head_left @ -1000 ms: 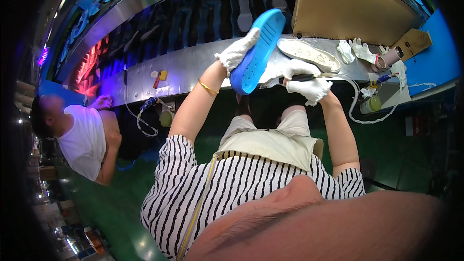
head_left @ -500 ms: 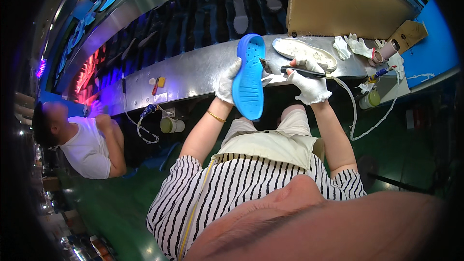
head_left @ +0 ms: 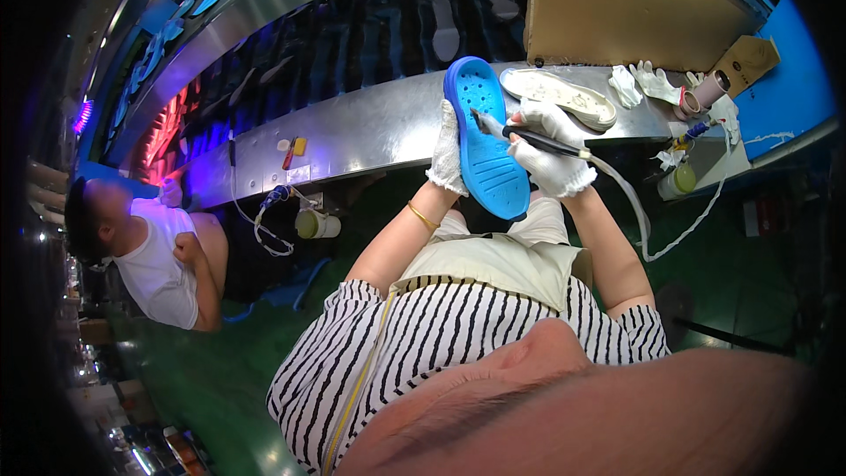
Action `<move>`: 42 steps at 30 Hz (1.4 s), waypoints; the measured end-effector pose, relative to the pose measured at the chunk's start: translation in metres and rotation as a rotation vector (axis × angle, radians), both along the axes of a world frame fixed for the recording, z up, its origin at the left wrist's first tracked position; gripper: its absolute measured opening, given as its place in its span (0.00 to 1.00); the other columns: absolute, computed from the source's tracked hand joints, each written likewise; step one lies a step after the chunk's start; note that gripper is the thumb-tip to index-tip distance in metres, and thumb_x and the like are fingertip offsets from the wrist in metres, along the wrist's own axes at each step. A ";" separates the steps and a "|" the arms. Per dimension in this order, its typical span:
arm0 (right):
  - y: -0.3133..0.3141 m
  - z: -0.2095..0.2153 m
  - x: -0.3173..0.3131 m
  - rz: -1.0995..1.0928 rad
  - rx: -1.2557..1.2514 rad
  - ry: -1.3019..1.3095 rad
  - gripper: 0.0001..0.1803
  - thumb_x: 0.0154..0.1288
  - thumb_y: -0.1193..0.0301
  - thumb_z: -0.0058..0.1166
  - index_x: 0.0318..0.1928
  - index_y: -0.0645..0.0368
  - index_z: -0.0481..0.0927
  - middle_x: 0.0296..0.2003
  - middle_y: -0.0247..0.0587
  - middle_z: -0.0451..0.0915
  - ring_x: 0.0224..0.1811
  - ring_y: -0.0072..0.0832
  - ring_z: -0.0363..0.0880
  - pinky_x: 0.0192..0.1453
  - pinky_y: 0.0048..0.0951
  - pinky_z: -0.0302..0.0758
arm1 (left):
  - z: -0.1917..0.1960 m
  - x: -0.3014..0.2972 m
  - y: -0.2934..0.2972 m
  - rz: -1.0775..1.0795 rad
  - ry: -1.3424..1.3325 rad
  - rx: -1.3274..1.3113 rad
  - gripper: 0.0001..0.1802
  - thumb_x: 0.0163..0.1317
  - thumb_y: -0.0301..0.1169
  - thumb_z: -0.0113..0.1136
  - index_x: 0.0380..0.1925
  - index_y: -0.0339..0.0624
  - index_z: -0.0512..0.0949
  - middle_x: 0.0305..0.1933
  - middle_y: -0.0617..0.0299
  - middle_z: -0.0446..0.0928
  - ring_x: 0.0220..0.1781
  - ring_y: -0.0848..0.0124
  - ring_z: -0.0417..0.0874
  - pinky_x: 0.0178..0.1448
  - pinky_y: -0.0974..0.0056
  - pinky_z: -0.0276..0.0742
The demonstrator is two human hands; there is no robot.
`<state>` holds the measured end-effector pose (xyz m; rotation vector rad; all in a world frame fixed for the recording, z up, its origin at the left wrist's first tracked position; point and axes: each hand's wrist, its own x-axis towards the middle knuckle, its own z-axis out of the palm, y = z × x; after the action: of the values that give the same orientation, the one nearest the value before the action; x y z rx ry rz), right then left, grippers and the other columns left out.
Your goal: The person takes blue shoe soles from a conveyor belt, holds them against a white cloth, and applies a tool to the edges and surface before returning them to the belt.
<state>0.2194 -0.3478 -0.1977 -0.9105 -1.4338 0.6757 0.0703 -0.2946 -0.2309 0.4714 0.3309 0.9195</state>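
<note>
My left hand (head_left: 448, 157), in a white knit glove, is closed on the left edge of a blue shoe sole (head_left: 493, 163). The sole is tilted above the bench's near edge, its inner face with small holes and grooves toward me. In my gloved right hand (head_left: 553, 159) is a black-handled brush (head_left: 542, 141) with a pale hose at its rear end. Its dark tip meets or nearly meets the sole's inner face near the middle. Behind my right hand, a white shoe upper or sole piece (head_left: 564, 92) lies on the metal bench (head_left: 352, 137).
A large cardboard box (head_left: 634, 9) stands at the back right. White gloves (head_left: 652, 81) and a tape roll (head_left: 687, 104) lie beside it. Beyond the bench, a conveyor (head_left: 370, 44) carries dark parts. A co-worker (head_left: 163, 256) sits at the left. The hose (head_left: 630, 194) hangs at my right.
The blue sole has shifted right and tilted, its lower end swinging right. My right hand has moved slightly left and down, bringing the brush tip over the sole's inner face.
</note>
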 end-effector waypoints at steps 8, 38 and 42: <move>-0.019 -0.010 -0.007 0.200 -0.066 -0.105 0.19 0.46 0.80 0.60 0.44 0.62 0.76 0.35 0.42 0.79 0.37 0.29 0.81 0.44 0.28 0.77 | -0.016 -0.011 0.017 -0.002 -0.020 0.047 0.48 0.55 0.71 0.37 0.64 0.45 0.58 0.59 0.48 0.69 0.57 0.54 0.73 0.62 0.49 0.69; -0.009 -0.011 -0.009 0.068 -0.236 0.095 0.07 0.55 0.78 0.58 0.35 0.65 0.78 0.31 0.39 0.80 0.32 0.20 0.78 0.39 0.22 0.75 | 0.017 -0.011 0.016 0.066 -0.271 0.213 0.47 0.57 0.67 0.40 0.66 0.42 0.55 0.67 0.50 0.59 0.67 0.56 0.61 0.70 0.51 0.56; -0.015 -0.012 -0.029 0.279 -0.304 0.242 0.09 0.54 0.79 0.59 0.38 0.64 0.79 0.33 0.38 0.81 0.35 0.21 0.79 0.42 0.22 0.75 | 0.013 -0.017 0.027 0.062 -0.274 0.248 0.46 0.59 0.67 0.35 0.66 0.43 0.56 0.66 0.49 0.60 0.66 0.55 0.63 0.70 0.51 0.58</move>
<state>0.1900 -0.3632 -0.2096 -0.8323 -1.2708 1.1976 0.0538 -0.2672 -0.2181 0.5567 -0.0190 1.0778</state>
